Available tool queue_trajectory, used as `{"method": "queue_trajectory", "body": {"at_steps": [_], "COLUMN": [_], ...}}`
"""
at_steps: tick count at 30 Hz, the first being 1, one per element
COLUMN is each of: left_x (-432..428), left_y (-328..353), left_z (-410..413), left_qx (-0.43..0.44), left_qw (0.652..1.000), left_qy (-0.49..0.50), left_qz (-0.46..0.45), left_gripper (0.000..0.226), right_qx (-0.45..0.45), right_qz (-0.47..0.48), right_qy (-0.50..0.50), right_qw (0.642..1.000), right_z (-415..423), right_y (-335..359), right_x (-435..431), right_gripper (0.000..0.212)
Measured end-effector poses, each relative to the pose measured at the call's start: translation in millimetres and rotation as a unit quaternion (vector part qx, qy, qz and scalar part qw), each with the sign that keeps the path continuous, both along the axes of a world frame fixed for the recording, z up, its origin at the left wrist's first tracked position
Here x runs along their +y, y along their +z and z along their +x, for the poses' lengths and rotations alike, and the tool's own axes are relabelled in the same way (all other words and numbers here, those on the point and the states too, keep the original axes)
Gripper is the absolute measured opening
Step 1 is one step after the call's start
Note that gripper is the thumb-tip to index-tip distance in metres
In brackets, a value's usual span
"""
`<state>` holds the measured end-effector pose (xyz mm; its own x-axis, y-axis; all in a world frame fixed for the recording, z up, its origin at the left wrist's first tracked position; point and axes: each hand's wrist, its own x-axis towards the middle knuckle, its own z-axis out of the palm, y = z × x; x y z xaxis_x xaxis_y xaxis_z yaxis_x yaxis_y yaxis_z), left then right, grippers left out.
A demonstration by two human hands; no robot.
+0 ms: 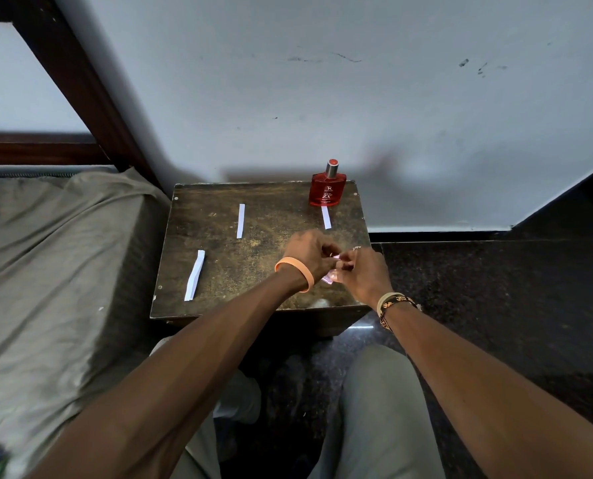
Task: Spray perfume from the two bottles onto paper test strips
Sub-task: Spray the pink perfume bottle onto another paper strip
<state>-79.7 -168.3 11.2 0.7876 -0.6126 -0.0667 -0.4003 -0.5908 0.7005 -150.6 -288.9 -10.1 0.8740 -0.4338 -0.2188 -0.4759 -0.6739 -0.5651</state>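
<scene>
Left hand (308, 251): over the near right part of the table (253, 267), grip closed, fingers curled onto the top of the pink bottle (329, 279).
Right hand (364, 273): just right of the left hand and touching it, grip clamped on the same pink bottle; a ring showed on one finger.
Pink bottle: held between both hands, mostly hidden; only a pale pink edge showed below the fingers. Could not tell whether its cap was on or whether it touched the table.
Red bottle (325, 190): upright at the far right of the table, near the wall (357, 98), red and silver top on, no hand on it.
Right strip (326, 217): flat on the table, far end just at the base of the red bottle.
Far strip (241, 221): flat, middle of the table, well apart from both bottles.
Near-left strip (194, 275): near left of the table, slightly bent.
Wrists: orange band (300, 269) on the left, thread bands (393, 302) on the right.
Surroundings: bed (56, 254) with grey sheet left of the table, dark floor (495, 288) to the right.
</scene>
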Motion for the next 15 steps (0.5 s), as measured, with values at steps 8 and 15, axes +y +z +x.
{"method": "queue_trajectory", "body": {"at_steps": [8,15], "left_x": [0,1], "left_y": [-4,5], "left_z": [-1,0], "left_qx": [0.034,0.049], "left_qw": [0.999,0.999], "left_qy": [0.028,0.01], "left_qz": [-0.018,-0.019], "left_gripper": [0.019,0.024], "right_qx": [0.007,0.01], "right_qz": [0.014,0.012], "right_qy": [-0.009,-0.019], "right_qw": [1.0,1.0], "right_z": [-1,1], "right_y": [1,0], "right_x": [1,2], "right_gripper": [0.018,0.015]}}
